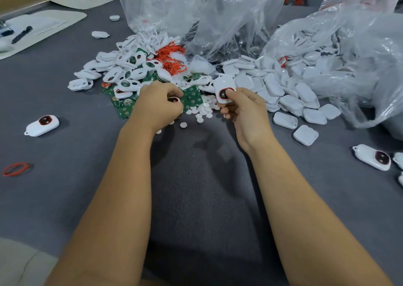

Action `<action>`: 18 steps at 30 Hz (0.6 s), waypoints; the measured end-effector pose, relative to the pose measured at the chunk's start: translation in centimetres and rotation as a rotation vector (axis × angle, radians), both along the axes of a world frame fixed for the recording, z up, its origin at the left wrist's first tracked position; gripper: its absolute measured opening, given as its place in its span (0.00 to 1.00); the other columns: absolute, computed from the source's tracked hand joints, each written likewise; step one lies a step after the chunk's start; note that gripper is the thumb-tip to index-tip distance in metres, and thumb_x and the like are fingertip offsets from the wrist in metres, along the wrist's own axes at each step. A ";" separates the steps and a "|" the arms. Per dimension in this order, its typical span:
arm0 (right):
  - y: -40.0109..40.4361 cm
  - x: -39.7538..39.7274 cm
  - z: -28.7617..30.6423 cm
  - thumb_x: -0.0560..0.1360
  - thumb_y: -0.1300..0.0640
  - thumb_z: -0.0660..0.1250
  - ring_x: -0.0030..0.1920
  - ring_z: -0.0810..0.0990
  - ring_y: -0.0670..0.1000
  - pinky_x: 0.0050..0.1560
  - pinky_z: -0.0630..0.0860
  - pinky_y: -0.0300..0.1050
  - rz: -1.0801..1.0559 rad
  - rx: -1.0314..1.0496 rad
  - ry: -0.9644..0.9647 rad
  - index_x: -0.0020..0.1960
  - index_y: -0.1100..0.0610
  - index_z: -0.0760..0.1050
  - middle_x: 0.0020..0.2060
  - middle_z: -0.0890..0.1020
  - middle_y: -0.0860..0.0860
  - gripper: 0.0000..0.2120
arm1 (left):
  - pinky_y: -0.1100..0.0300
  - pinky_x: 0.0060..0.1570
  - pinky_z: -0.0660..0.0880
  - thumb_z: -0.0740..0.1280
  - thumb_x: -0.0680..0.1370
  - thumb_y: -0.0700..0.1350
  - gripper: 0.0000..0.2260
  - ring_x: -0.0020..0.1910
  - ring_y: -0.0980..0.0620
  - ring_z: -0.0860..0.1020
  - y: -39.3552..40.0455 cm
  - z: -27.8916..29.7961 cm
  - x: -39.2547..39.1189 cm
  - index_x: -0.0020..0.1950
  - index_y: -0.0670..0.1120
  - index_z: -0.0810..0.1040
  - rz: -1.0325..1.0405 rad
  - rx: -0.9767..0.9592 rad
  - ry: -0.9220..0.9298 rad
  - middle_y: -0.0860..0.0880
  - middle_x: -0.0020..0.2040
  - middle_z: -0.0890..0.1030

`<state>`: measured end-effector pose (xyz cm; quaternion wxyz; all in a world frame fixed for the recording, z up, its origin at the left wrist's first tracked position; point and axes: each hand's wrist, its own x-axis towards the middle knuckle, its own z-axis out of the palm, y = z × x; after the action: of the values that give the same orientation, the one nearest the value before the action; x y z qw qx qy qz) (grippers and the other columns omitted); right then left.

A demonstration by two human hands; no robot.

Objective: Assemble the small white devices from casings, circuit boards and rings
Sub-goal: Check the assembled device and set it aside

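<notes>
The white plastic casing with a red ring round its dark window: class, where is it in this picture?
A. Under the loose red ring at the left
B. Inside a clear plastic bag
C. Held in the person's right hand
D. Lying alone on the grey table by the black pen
C: the right hand grips the white plastic casing with a red ring, thumb on its dark window, above the grey table.

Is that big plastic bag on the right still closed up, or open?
Open: the plastic bag gapes toward the table, and white casings spill out of it.
</notes>
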<state>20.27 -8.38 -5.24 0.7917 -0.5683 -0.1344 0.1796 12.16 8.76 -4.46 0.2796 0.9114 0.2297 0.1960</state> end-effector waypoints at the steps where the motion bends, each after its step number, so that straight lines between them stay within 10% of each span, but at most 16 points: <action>1: 0.0 0.0 0.0 0.77 0.65 0.63 0.29 0.73 0.47 0.30 0.68 0.37 -0.005 -0.006 0.001 0.37 0.58 0.75 0.29 0.79 0.51 0.11 | 0.59 0.53 0.73 0.65 0.72 0.40 0.17 0.55 0.53 0.76 0.3 0.0 -0.3 0.58 0.50 0.82 -0.023 -0.012 0.040 0.51 0.55 0.80; 7: -0.1 -0.2 -0.2 0.77 0.65 0.64 0.29 0.74 0.46 0.30 0.70 0.36 -0.003 -0.028 -0.044 0.38 0.57 0.76 0.32 0.79 0.51 0.10 | 0.76 0.44 0.70 0.71 0.70 0.34 0.18 0.47 0.68 0.77 1.1 0.1 -1.4 0.55 0.52 0.82 -0.122 -0.226 -0.147 0.55 0.51 0.83; 13: 0.2 -1.3 0.1 0.71 0.58 0.65 0.46 0.77 0.52 0.52 0.73 0.49 0.182 -0.001 -0.181 0.41 0.53 0.79 0.41 0.81 0.52 0.04 | 0.66 0.47 0.76 0.72 0.71 0.31 0.16 0.47 0.61 0.80 -0.7 0.5 -0.3 0.51 0.50 0.81 -0.195 -0.525 -0.453 0.54 0.50 0.83; 18: -0.5 -1.6 1.4 0.78 0.61 0.60 0.42 0.82 0.56 0.44 0.77 0.47 0.201 0.136 -0.024 0.45 0.56 0.75 0.41 0.82 0.55 0.06 | 0.57 0.51 0.77 0.63 0.75 0.28 0.13 0.49 0.50 0.80 -4.4 1.2 2.2 0.51 0.44 0.79 -0.280 -1.036 -0.638 0.48 0.47 0.82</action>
<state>18.63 -8.89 -3.81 0.8048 -0.4989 -0.2122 0.2416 14.33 4.40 -3.26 0.7633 0.5753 0.0787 0.2830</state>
